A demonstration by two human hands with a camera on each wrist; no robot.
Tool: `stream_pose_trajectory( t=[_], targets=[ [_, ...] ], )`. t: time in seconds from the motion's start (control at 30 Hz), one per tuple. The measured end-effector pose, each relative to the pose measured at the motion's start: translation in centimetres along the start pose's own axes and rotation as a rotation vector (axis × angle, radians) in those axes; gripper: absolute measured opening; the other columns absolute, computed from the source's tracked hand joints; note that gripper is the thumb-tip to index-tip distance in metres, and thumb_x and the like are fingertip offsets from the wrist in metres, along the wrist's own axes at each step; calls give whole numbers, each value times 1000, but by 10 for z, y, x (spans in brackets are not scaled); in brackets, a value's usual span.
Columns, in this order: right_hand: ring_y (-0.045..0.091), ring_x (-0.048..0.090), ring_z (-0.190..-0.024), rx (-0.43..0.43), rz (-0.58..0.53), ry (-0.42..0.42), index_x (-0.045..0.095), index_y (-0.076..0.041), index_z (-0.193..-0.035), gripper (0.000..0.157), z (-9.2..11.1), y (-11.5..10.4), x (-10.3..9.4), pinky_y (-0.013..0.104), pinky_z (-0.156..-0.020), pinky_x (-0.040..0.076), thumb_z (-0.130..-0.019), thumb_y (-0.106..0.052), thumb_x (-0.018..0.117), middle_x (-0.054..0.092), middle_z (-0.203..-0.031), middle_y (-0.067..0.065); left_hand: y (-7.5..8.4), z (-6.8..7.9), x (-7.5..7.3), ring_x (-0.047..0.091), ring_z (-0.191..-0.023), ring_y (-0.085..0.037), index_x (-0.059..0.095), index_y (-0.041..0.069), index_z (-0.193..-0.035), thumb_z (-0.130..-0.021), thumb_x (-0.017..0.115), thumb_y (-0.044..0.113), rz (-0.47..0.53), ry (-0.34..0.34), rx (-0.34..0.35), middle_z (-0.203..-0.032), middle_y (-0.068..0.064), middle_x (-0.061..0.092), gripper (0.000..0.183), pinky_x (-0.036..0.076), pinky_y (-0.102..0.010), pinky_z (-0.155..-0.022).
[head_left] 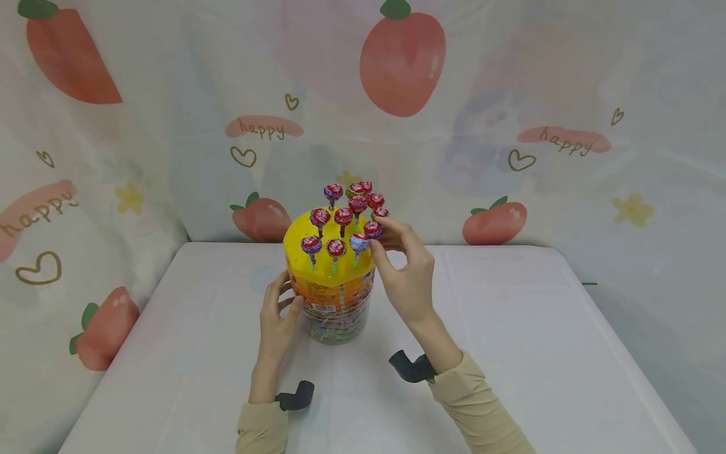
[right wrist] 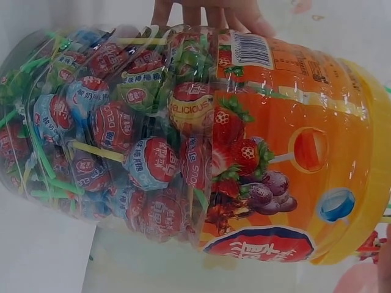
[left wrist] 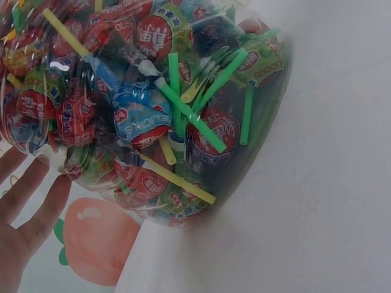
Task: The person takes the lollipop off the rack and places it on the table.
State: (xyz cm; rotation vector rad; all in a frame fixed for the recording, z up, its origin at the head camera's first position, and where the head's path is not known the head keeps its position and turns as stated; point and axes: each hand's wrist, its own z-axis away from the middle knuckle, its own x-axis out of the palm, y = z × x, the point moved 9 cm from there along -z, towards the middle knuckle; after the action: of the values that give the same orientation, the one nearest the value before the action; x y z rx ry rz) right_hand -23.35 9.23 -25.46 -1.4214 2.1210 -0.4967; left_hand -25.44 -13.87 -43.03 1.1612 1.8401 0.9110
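Observation:
A clear plastic candy jar (head_left: 324,296) stands upright on the table, full of wrapped lollipops, with an orange fruit label (right wrist: 293,152) round its upper part. On top is a yellow lid (head_left: 296,249) with several lollipops standing stick-down in it, among them a blue-wrapped lollipop (head_left: 359,242). My left hand (head_left: 278,318) holds the jar's left side, thumb toward the front. At the lid's right edge my right hand (head_left: 409,274) pinches a red and purple lollipop (head_left: 372,229) between thumb and forefinger. Its stick is hidden. In the left wrist view, loose lollipops (left wrist: 143,119) show through the jar wall.
A white cloth covers the table (head_left: 198,353). Behind it hangs a curtain (head_left: 482,82) printed with fruit, hearts and "happy". Black wrist mounts (head_left: 409,367) sit at both of my sleeve cuffs.

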Motion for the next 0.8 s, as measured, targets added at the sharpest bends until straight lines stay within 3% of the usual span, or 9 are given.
stream_pose_trajectory(
  t=[0.4,0.8],
  targets=[
    [21,65,-88,0,-35,57,59,0,-122,37,-4,-2,-9,18,-84,52,-87,-1,67,68,-100,16,1,1,1,51,-122,-25,41,17,-145,-94,61,27,-4,8,-7,-136,-10,51,55,47,-57,-97],
    [5,63,-89,4,-85,164,61,0,-121,35,7,2,-31,18,-84,52,-86,2,65,67,-98,20,1,1,2,51,-123,-23,42,15,-145,-94,62,21,-1,6,-9,-135,-9,51,55,49,-53,-97]
  ],
)
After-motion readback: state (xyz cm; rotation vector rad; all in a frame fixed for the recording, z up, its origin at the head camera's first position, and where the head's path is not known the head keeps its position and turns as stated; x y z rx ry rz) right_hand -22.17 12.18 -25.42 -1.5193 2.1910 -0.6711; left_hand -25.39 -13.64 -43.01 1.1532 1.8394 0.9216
